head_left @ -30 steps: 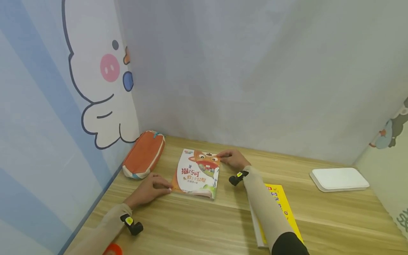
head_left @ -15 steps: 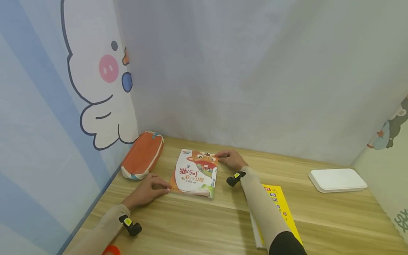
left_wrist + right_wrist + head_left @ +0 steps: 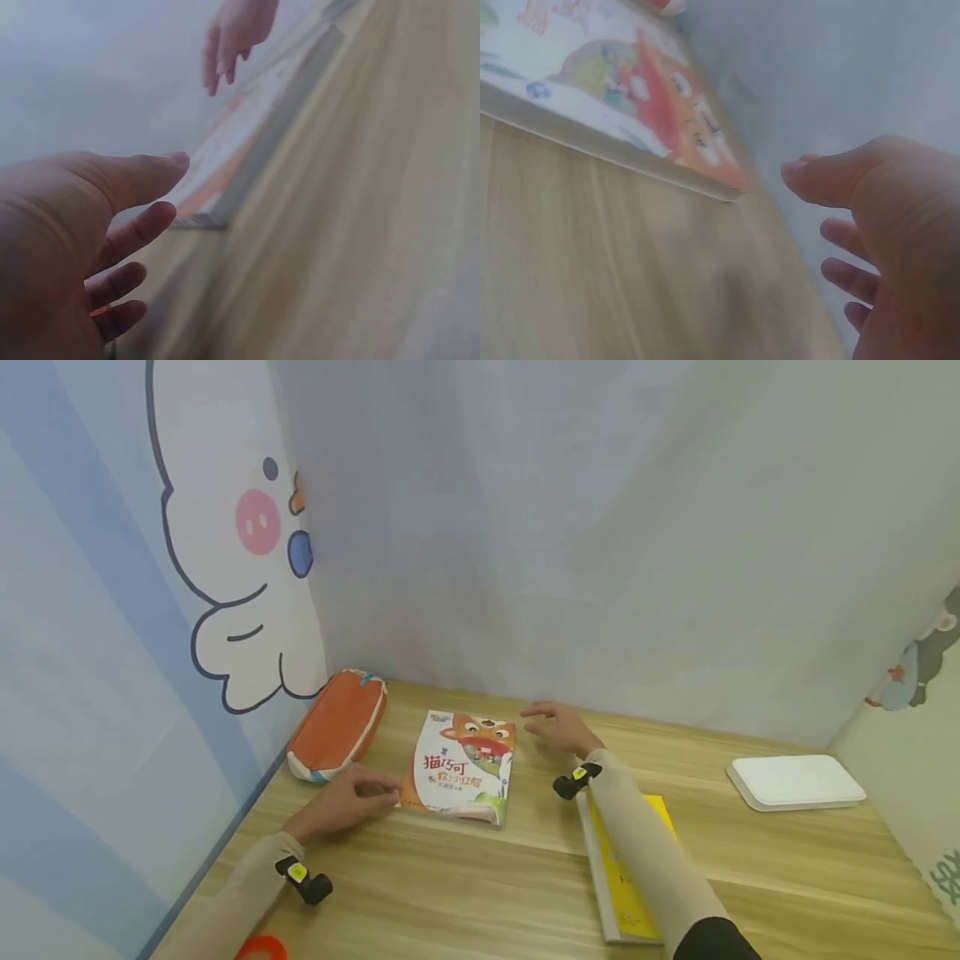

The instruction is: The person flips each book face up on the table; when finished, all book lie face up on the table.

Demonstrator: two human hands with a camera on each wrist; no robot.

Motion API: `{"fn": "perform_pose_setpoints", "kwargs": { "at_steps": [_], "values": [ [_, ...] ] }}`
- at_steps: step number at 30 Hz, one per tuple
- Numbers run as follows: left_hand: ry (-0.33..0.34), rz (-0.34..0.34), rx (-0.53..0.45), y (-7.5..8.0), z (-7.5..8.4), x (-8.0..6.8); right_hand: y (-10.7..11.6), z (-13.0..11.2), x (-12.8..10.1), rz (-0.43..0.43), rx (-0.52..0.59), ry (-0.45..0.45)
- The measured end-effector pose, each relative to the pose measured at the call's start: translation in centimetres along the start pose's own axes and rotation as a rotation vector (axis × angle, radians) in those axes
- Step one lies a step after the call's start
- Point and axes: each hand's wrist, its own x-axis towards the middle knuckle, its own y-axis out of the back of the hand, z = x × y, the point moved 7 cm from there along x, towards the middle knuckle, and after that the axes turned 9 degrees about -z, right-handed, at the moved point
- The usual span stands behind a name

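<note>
Right hand (image 3: 558,727) lifted off book (image 3: 461,766), left hand (image 3: 341,800) beside

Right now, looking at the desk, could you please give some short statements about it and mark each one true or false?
1. The picture book lies flat and closed on the desk. True.
2. The right hand grips the book. False: it is lifted clear of it, fingers relaxed.
3. The orange pencil case lies left of the book. True.
4. The white tray holds a yellow book. False: the yellow book lies on the desk under the right forearm.
</note>
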Motion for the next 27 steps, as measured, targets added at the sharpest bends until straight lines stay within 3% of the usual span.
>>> {"fn": "perform_pose_setpoints", "kwargs": {
  "at_steps": [4,9,14,21,27],
  "values": [
    [0.057,0.005,-0.027,0.7,1.3,0.5,2.3,-0.5,-3.3,0.022,0.003,0.035],
    [-0.020,0.001,-0.034,1.1,4.2,2.3,4.7,-1.6,-8.8,0.058,-0.017,0.072],
    [-0.102,-0.044,-0.068,0.4,7.2,4.9,6.3,-1.8,-15.0,0.144,-0.064,0.075],
    [-0.201,-0.170,-0.111,-2.7,11.0,9.0,6.5,1.1,-23.9,0.245,-0.109,-0.042],
    [-0.301,-0.267,-0.124,-6.8,14.0,12.1,5.2,4.0,-28.9,0.276,-0.099,-0.132]
  ]
}}
